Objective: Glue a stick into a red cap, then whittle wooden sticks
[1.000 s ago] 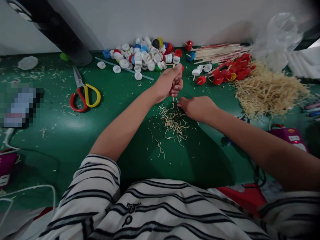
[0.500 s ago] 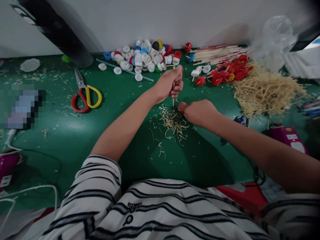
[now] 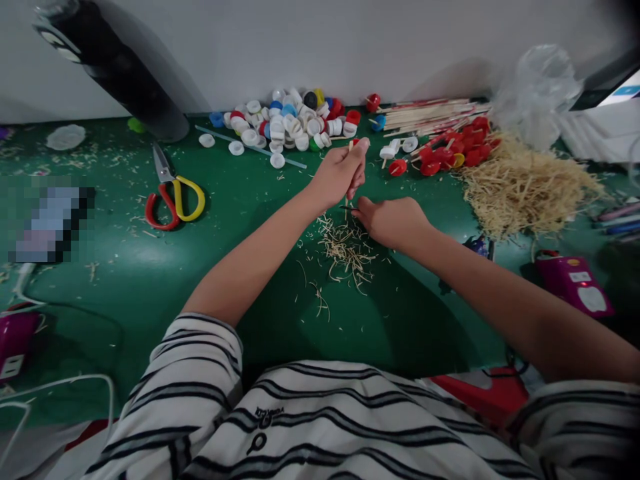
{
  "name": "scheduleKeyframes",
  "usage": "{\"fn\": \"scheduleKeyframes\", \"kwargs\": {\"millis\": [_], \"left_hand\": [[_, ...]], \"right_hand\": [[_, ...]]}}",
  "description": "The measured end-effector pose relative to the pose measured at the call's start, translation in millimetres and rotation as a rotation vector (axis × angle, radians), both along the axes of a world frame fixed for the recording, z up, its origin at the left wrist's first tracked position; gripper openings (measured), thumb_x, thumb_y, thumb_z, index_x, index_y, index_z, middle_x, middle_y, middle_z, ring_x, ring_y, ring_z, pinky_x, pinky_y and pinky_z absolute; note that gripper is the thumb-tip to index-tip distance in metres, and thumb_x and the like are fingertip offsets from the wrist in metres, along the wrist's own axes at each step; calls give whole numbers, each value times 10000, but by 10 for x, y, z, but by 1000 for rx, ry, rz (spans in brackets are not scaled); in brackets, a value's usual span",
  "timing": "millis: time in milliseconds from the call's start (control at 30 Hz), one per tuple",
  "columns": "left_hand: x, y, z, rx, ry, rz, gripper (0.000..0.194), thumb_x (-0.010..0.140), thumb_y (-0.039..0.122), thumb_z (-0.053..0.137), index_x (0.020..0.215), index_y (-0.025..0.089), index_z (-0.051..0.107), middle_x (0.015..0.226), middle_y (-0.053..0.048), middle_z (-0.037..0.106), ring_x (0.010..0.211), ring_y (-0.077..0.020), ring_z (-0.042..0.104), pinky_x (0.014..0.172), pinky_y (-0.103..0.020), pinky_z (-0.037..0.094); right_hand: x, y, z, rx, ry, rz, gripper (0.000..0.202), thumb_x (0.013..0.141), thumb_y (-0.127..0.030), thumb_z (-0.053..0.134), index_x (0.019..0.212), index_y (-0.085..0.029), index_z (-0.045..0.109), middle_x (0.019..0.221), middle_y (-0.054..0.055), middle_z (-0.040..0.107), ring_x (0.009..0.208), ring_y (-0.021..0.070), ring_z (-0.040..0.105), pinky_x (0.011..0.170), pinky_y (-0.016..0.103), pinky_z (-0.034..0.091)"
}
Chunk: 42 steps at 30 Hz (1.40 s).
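My left hand [image 3: 340, 172] is closed round a thin wooden stick [image 3: 347, 212] held upright, its lower end pointing down at the table. A bit of red shows at the top of that fist, probably a bottle cap on the stick. Close on its right, my right hand [image 3: 393, 221] pinches a small dark blade [image 3: 349, 208]; most of it is hidden by the fingers. The blade's tip meets or crosses the stick just under my left fist. Below both hands lies a loose heap of pale wood shavings [image 3: 346, 252] on the green table [image 3: 310, 347].
Bottle caps [image 3: 290, 127] are piled at the back wall. Right of them are wooden sticks [image 3: 425, 117], red caps on sticks [image 3: 440, 159] and a large shavings heap [image 3: 525, 187]. Scissors [image 3: 170, 190], a phone [image 3: 50, 223] and a black bottle [image 3: 120, 73] stand or lie left.
The dark blade in my right hand now shows against the stick. My left fist has turned slightly, and the camera view has shifted a little.
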State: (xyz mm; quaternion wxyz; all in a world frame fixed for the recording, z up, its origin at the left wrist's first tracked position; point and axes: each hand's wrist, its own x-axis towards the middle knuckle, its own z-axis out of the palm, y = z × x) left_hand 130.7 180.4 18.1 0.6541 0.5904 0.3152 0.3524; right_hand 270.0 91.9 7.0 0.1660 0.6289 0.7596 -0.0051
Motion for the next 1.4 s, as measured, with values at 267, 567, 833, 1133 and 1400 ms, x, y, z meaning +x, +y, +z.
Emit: {"fn": "scheduleKeyframes", "kwargs": {"millis": [267, 567, 833, 1133, 1400], "left_hand": [[13, 15, -50, 90, 67, 21, 670, 1112, 673, 319, 616, 227, 390, 515, 46, 384, 436, -36, 396, 493, -225, 352], [46, 37, -177, 162, 91, -12, 702, 1073, 753, 305, 621, 225, 405, 529, 34, 372, 471, -57, 412, 518, -241, 393], [98, -9, -300, 316, 64, -29, 695, 1074, 731, 342, 589, 233, 358, 550, 28, 358, 523, -74, 402, 583, -260, 397], [128, 1, -304, 352, 70, -82, 704, 1042, 773, 397, 578, 244, 361, 517, 33, 340, 514, -78, 388, 522, -255, 356], [115, 59, -247, 68, 45, -43, 596, 1093, 687, 356, 682, 256, 364, 478, 75, 289, 436, -66, 289, 445, -236, 320]], "right_hand": [[-31, -5, -16, -10, 44, -16, 564, 1139, -453, 216, 1362, -169, 649, 951, 191, 795, 794, 290, 726, 671, 359, 355], [-17, 5, 4, -69, 6, -22, 530, 1129, -374, 253, 1347, -159, 685, 887, 195, 790, 787, 335, 736, 639, 392, 373], [-32, -21, 50, -104, 6, -53, 545, 1134, -375, 243, 1379, -152, 676, 963, 215, 793, 881, 350, 757, 673, 401, 402], [77, -177, 92, -168, 0, -131, 561, 1129, -384, 217, 1387, -146, 654, 951, 208, 784, 895, 335, 751, 681, 381, 408], [70, -210, 116, -117, 8, -155, 554, 1113, -403, 221, 1311, -166, 681, 938, 194, 792, 822, 308, 723, 638, 355, 363]]}}
